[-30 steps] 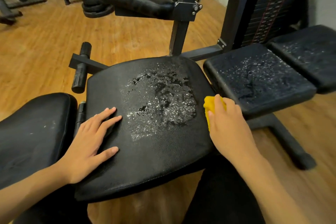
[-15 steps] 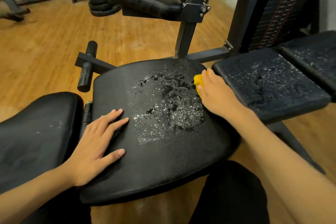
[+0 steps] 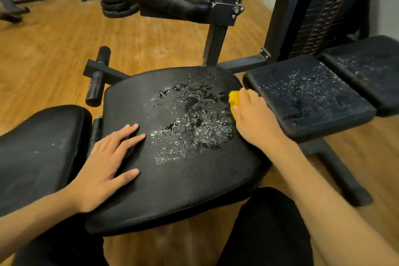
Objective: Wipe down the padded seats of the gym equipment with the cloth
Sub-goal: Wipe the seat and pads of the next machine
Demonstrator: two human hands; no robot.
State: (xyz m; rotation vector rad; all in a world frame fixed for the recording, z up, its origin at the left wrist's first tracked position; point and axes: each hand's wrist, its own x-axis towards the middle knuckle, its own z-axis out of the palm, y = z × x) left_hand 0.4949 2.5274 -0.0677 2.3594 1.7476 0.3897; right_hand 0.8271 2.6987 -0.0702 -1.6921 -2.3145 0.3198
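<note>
The wood-plank floor is lying open beyond and to the left of your hands. Under both hands, the wide black padded seat is showing grained leatherette and rounded corners. A glistening patch of droplets is spreading between your hands. Just right of your right hand, a squarer, bead-wet pad is leaving only a narrow gap at the seat's edge. Your left hand is resting flat near the seat's left edge, fingers spread and holding nothing. Your right hand is curling its fingers over the bunched yellow cloth, pressing it onto the seat's right rim.
</note>
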